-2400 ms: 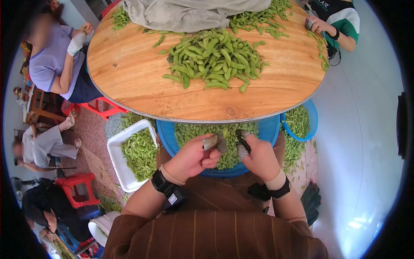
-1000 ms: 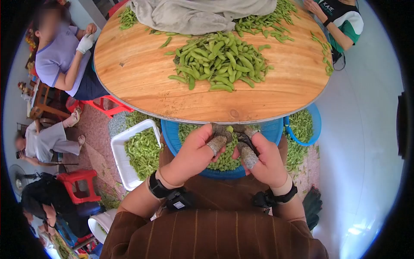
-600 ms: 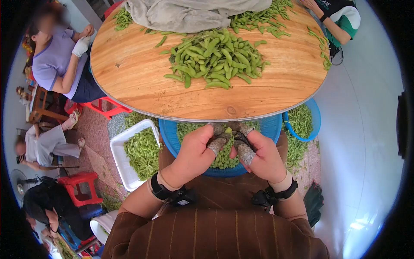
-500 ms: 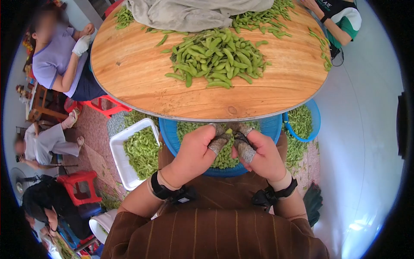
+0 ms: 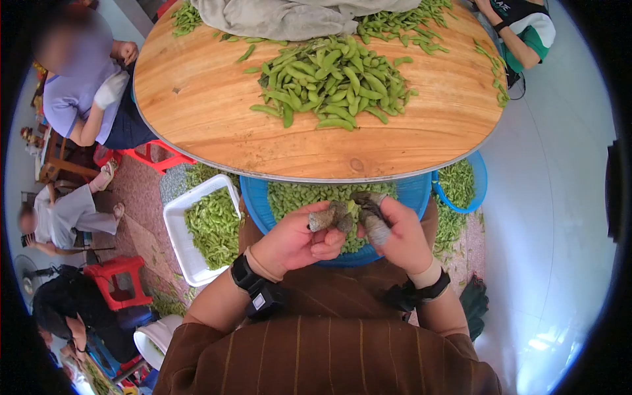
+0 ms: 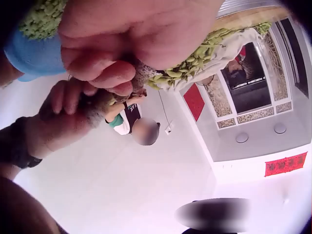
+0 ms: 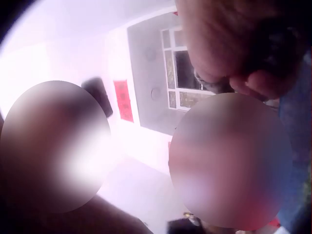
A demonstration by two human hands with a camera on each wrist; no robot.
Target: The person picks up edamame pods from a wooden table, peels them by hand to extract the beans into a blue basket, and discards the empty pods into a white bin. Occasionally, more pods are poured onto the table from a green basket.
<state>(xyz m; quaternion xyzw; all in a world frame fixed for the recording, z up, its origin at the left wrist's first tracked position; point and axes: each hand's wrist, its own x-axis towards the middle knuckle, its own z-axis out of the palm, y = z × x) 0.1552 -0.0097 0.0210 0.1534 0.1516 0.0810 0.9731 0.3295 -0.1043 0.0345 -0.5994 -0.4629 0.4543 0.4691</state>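
Head view has both hands meeting close to the body. The left hand [image 5: 294, 242] curls its fingers and pinches one end of a pod [image 5: 351, 209] between thumb and forefinger, each capped with a grey cover [image 5: 322, 219]. The right hand [image 5: 399, 238], capped the same way, pinches the other end, though the fingertips hide most of the pod. Left wrist view shows the same curled fingers pressed tip to tip against the right hand's. Right wrist view is too blurred to add anything. Directly under the hands sits a blue basin [image 5: 253, 201] heaped with green, but I cannot tell whether it holds beans or pods. As I judge it, the step in hand is splitting this one pod over the basin. The next move calls for a firm pull apart at the seam, with the hands kept above the basin so that what comes out drops in. Just beyond the hands is a round table [image 5: 210, 125] with a pile [image 5: 332, 79] of pods within reach and a cloth [image 5: 276, 16] farther off. Left of the left hand lies a tray [image 5: 174, 230] of pods, and right of the right hand a second basin [image 5: 478, 184]. Other people sit at the table's far side.
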